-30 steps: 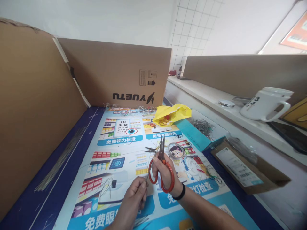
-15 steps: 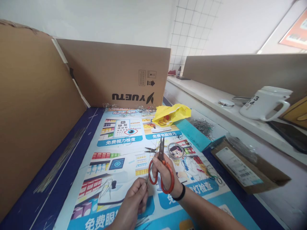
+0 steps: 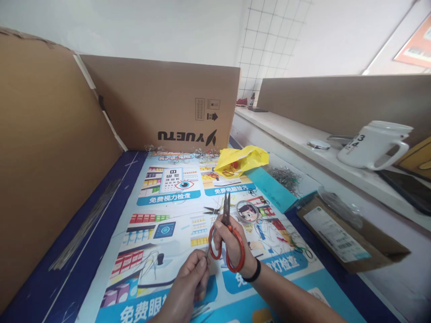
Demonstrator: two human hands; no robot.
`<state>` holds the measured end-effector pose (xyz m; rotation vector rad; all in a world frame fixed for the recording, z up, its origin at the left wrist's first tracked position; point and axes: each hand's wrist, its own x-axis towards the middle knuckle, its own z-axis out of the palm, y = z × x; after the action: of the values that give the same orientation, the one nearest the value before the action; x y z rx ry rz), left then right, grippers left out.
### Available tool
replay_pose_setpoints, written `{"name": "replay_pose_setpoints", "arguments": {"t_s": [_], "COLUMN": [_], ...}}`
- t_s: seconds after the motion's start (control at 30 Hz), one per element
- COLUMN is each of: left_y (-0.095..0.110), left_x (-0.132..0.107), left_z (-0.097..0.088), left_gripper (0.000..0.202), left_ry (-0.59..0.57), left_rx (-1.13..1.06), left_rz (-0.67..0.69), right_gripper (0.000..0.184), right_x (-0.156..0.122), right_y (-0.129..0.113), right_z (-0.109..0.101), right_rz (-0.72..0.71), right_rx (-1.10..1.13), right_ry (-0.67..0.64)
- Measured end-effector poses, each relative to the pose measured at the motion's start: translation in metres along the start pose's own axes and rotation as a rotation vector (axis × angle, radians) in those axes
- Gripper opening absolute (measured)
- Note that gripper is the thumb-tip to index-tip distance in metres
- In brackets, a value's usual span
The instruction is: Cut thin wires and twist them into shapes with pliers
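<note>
My left hand (image 3: pixel 193 274) is closed, with thumb and forefinger pinching a thin wire (image 3: pixel 206 252) that runs up towards my right hand. My right hand (image 3: pixel 232 246) holds scissors (image 3: pixel 226 214) with red handles, their blades pointing away from me and slightly apart. Its thumb and fingertips meet near the wire's upper part; whether they also grip it is hard to see. Just beyond, a dark-tipped tool (image 3: pixel 212 210) lies on the printed poster sheet (image 3: pixel 182 233), partly hidden by the hand. Cut wire ends (image 3: pixel 200 310) lie under my left wrist.
A bundle of thin wires (image 3: pixel 85 226) lies on the left. Cardboard panels (image 3: pixel 151 98) stand behind and left. Right of centre are a tape roll (image 3: pixel 247 211), a yellow bag (image 3: pixel 242 158), a heap of wire pieces (image 3: pixel 284 179), an open carton (image 3: pixel 340 233) and a mug (image 3: pixel 370 146).
Hardly anything differs. Both hands keep their place, the scissors and wire staying almost still; the view has shifted very slightly.
</note>
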<state>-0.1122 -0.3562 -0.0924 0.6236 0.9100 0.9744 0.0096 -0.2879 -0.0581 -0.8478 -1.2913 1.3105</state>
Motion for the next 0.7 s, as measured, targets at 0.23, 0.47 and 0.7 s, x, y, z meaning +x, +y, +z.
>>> {"name": "replay_pose_setpoints", "arguments": {"t_s": [0.23, 0.47, 0.7], "left_y": [0.0015, 0.0008, 0.0025], "left_x": [-0.0002, 0.0004, -0.002], "left_z": [0.0008, 0.0001, 0.0012], "left_gripper": [0.039, 0.041, 0.039], "left_ry": [0.019, 0.053, 0.042], "left_rx": [-0.001, 0.031, 0.027], "left_rz": [-0.003, -0.006, -0.011], "right_gripper": [0.024, 0.024, 0.023], "right_x": [0.0005, -0.0006, -0.0006], "right_y": [-0.003, -0.0072, -0.0046], "right_z": [0.0004, 0.0008, 0.0012], "right_rz": [0.006, 0.014, 0.019], "right_rx": [-0.016, -0.048, -0.009], "right_ry": [-0.007, -0.007, -0.004]}}
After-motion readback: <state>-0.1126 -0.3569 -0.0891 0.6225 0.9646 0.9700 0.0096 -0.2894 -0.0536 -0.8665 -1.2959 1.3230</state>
